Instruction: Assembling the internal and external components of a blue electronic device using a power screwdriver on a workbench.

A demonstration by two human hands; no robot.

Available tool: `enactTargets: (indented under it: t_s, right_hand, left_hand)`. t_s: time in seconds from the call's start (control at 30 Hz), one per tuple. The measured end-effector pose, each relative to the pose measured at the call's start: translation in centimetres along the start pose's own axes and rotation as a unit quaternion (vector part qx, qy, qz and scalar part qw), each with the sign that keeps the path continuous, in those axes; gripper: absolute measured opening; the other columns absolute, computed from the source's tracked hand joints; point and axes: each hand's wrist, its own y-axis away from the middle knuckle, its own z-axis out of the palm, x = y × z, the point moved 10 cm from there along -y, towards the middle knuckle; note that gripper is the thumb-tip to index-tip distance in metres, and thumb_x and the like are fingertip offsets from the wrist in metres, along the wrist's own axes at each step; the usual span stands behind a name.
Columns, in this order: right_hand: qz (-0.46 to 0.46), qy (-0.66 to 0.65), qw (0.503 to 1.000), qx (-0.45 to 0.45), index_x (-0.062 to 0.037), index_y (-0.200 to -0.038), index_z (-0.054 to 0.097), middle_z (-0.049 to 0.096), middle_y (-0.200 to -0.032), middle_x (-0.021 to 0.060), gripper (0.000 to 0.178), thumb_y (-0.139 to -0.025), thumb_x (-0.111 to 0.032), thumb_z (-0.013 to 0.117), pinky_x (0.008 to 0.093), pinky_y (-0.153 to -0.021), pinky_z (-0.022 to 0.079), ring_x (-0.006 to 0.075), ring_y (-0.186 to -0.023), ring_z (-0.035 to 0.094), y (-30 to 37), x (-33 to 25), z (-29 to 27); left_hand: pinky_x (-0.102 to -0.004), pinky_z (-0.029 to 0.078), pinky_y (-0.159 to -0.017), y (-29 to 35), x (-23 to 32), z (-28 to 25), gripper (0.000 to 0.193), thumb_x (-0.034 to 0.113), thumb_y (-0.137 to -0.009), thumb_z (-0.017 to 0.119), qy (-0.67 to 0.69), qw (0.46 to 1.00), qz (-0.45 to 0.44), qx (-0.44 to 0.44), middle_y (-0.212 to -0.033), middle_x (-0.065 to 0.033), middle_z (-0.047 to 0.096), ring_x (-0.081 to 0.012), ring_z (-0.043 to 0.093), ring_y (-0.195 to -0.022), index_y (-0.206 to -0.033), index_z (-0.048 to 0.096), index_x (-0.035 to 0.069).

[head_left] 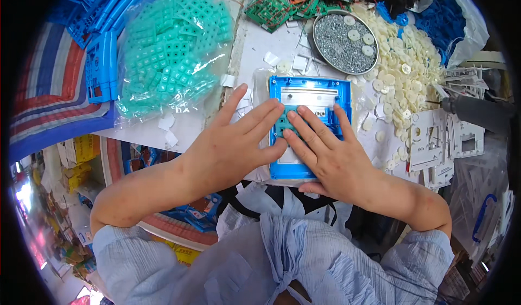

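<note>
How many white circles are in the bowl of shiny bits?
4 discs in the bowl: one near its far rim, one just below, two at the right, one above the other. More may be buried.

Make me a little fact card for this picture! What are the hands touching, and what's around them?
Left hand: bare left hand, fingertips at a square teal plastic keypad
Right hand: bare right hand, fingers spread over the same keypad
Under hands: rectangular blue plastic casing
Far left: mint-green plastic keypads, bagged
Beyond casing: small silvery metal pieces in a round dish; green circuit boards
Right: round cream discs, piled
</note>
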Motion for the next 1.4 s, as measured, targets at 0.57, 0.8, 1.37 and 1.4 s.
enactTargets:
  t_s: [0.57,0.8,1.37,1.4]
  right_hand:
    - [-0.012,-0.041,0.998,0.049,-0.0094,-0.156,0.038,0.024,-0.165,0.0256,0.095,-0.084,-0.065,0.065,0.07,-0.117,0.014,0.0421,-0.155,0.019,0.3,-0.4,0.5]
    - [-0.013,-0.076,0.994,0.077,-0.0011,-0.152,0.039,0.026,-0.164,0.0254,0.101,-0.078,-0.058,0.075,0.0695,-0.116,0.017,0.041,-0.155,0.02,0.4,0.0,0.2]
    - [0.05,-0.827,0.467,0.308,0.0032,-0.131,0.058,0.07,-0.116,0.0132,0.035,-0.106,-0.02,0.053,0.0353,-0.077,0.064,0.0192,-0.101,0.071,0.2,9.7,-3.8]
    - [0.033,-0.825,0.474,0.307,0.0033,-0.13,0.058,0.07,-0.116,0.0129,0.034,-0.105,-0.019,0.053,0.0347,-0.079,0.063,0.019,-0.1,0.071,0.6,10.0,-4.0]
  left_hand:
    - [-0.0435,0.05,-0.08,-8.0,-24.8,-0.2,0.037,0.042,-0.081,0.079,0.057,0.906,-0.418,0.03,-0.101,-0.0094,0.074,-0.0289,0.068,-0.097,-0.093,0.073,0.007]
    - [-0.025,0.04,-0.059,-3.7,-20.5,-10.3,0.022,0.012,-0.089,0.073,0.237,0.835,-0.297,0.398,-0.068,0.0015,0.054,-0.0063,0.047,-0.065,-0.075,0.058,0.005]
    - [-0.0481,0.047,-0.093,1.3,-3.8,-6.3,0.03,0.013,-0.071,0.081,0.21,0.924,-0.115,0.297,-0.11,-0.0083,0.064,-0.0292,0.062,-0.102,-0.097,0.066,0.01]
    - [-0.049,0.046,-0.094,2.1,-3.7,-4.8,0.03,0.013,-0.071,0.081,0.221,0.922,-0.14,0.284,-0.111,-0.0087,0.064,-0.0299,0.061,-0.103,-0.097,0.066,0.01]
